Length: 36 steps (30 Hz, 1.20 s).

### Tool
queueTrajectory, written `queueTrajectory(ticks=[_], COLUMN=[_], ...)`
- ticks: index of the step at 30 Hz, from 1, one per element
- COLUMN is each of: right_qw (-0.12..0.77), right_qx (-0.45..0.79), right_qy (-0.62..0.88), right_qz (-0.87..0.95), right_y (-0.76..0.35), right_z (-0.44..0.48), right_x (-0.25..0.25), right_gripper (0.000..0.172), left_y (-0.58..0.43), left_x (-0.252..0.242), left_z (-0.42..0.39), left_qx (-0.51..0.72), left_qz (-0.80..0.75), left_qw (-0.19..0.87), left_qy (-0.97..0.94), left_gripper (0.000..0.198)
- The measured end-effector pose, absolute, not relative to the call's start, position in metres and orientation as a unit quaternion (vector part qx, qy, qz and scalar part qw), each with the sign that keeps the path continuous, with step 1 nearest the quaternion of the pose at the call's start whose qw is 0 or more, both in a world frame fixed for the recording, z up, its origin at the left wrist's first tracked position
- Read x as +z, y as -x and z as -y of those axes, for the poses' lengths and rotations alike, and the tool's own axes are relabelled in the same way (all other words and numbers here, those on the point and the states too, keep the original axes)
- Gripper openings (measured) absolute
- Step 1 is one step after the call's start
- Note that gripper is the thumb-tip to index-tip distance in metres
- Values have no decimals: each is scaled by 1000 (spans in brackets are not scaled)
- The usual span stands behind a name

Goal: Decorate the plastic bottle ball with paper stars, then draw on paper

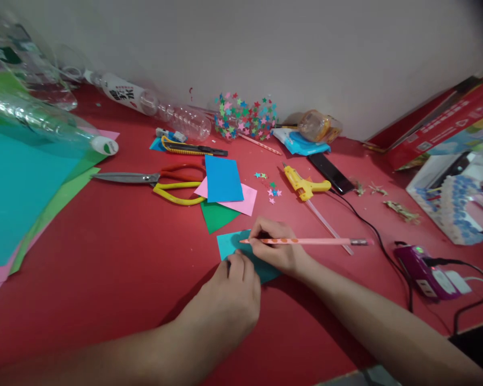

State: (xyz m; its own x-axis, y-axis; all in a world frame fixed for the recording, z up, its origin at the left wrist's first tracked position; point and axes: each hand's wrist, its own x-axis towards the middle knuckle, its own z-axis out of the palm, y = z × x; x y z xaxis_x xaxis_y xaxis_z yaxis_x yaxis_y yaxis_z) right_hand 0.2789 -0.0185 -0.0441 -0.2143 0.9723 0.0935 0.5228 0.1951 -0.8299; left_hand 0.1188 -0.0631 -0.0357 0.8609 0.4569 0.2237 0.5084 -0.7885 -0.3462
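Observation:
A pink pencil (317, 242) with orange spots is pinched in my right hand (277, 247), its tip just above a teal piece of paper (228, 244). Curled fingers of my left hand (235, 292) press on the same paper near its lower edge; their tips are partly hidden. Just beyond lie blue (224, 179), pink (247, 197) and green paper pieces (218, 216), overlapping. Large scissors (145, 179) with red and yellow handles rest to their left, blades pointing left.
Behind stand a yellow box cutter (193, 149), plastic bottles (185, 119) and star-covered bottle parts (245, 115). Rightward are a yellow glue gun (304, 183) with its cord, a phone (330, 172) and a purple power strip (426, 272). Large coloured sheets (24, 182) cover the left.

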Motion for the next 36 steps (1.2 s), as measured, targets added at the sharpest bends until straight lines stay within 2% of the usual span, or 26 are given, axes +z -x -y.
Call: queueTrajectory(ticks=[11, 19, 36], right_qw=[317, 337, 367], right_qx=[351, 314, 317], right_qy=[524, 547, 568], right_qz=[709, 699, 665], right_y=[-277, -277, -279], right_z=[20, 20, 20], right_x=[-44, -47, -45], right_gripper=[9, 13, 14], left_y=[-119, -118, -118], left_x=[-35, -35, -38], left_z=[63, 63, 64], left_qx=[-77, -73, -71], left_qz=[250, 250, 251], left_qw=[208, 208, 196], left_qy=[943, 943, 945], left_gripper=[28, 29, 32])
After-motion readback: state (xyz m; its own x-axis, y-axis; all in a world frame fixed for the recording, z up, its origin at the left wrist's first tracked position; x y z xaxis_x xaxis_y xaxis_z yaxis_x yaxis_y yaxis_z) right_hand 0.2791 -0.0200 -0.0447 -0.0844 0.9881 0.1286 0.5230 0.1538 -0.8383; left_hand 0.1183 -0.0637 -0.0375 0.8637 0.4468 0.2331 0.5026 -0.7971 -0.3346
